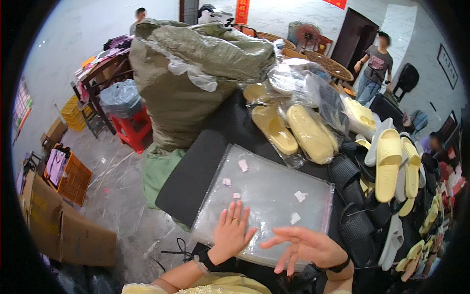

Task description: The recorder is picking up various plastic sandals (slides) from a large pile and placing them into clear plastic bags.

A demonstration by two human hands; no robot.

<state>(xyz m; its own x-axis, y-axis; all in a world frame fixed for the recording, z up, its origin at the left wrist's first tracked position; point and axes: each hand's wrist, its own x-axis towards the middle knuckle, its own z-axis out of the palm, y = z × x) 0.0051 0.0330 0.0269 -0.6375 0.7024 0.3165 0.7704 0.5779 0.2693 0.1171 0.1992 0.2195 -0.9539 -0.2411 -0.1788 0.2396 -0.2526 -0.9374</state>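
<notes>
My left hand [232, 232] lies flat on a stack of clear plastic bags [267, 193], fingers spread, a ring on one finger. My right hand [308, 249] hovers over the near right part of the stack, its fingers apart and nothing in them. Several small white paper scraps [300, 196] are scattered over the bags. Past the stack's far edge lie yellow slippers in clear bags [309, 133]. To the right is a pile of loose slippers, among them a yellow slipper [388, 164] and a black slipper [356, 231].
A large olive woven sack [186, 103] stands behind the stack on the black tabletop [188, 181]. On the floor at left are a cardboard box [85, 235], an orange crate [76, 179] and a red stool [129, 131]. A person [377, 66] stands at the back right.
</notes>
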